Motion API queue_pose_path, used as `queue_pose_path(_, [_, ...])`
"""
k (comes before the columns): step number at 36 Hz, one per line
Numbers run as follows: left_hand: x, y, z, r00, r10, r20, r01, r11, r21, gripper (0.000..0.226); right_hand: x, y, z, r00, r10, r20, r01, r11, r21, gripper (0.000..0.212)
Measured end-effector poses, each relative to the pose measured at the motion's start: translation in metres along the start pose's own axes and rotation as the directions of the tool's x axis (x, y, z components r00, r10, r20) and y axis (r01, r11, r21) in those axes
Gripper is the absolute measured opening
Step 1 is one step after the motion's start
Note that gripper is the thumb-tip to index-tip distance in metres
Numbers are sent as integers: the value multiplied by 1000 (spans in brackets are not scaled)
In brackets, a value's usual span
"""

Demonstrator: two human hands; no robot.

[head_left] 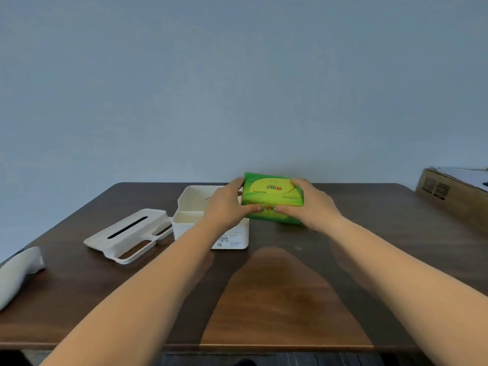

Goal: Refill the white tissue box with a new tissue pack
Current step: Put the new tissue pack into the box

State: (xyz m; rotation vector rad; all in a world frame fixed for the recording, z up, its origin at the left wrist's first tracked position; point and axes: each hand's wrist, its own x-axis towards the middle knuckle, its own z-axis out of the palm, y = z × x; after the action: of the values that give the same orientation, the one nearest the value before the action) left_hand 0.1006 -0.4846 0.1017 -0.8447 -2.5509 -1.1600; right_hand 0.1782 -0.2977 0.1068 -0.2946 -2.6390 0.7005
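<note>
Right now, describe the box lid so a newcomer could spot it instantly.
On the dark wooden table, look left of the open white tissue box. The lid lies flat beside it, touching its left side. Unlike the deep box, it is a shallow white panel with a long dark slot.

A: Table, dark wood, plain pale wall behind. What's in the hands?

B: Green tissue pack, gripped from both ends. Left hand on its left end, right hand on its right end, thumbs meeting on the near face. Pack is tilted, just right of the white box.

A: Box state?

B: Open, top off. Left hand covers part of it. Lid lies flat on the table just left of the box, slot upward.

A: Anything else?

B: A pale grey rounded object at the left edge, can't tell what. Cardboard box at far right.
</note>
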Motion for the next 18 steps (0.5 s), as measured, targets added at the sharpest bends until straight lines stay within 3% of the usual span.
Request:
queue_pose_path(9, [-9,-53,-60,992,-112,-57,117,989,88,68,23,-68,49,991,-114,75,117,992,-38,82])
queue_pose_path(18, [11,-92,-66,985,-167,-38,171,970,170,76,53,-86,81,985,-151,86,160,981,-105,69])
